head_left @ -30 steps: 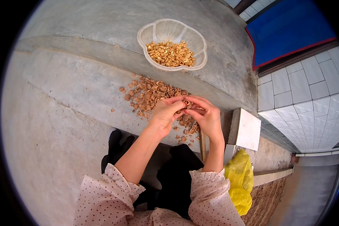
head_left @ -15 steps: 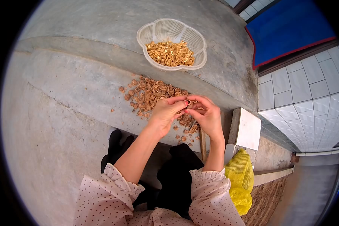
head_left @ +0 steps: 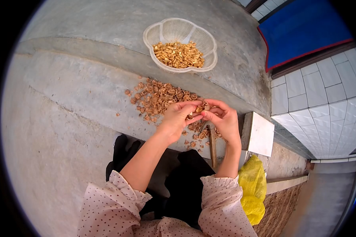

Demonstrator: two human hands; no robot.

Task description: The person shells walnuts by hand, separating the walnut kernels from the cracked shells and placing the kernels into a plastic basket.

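From the head view, the person's left hand (head_left: 177, 118) and right hand (head_left: 224, 118) met fingertip to fingertip above the near concrete step (head_left: 79, 91), both pinching one small walnut piece (head_left: 199, 109) held between them just over the heap of broken walnut shells (head_left: 158, 96). Farther off, on the upper ledge, sat a white flower-shaped plastic basket (head_left: 158, 33) holding walnut kernels (head_left: 178, 55), well apart from the hands. A wooden-handled tool (head_left: 212, 146) lay just below the right hand, with a yellow mesh bag (head_left: 252, 189) to the near right.
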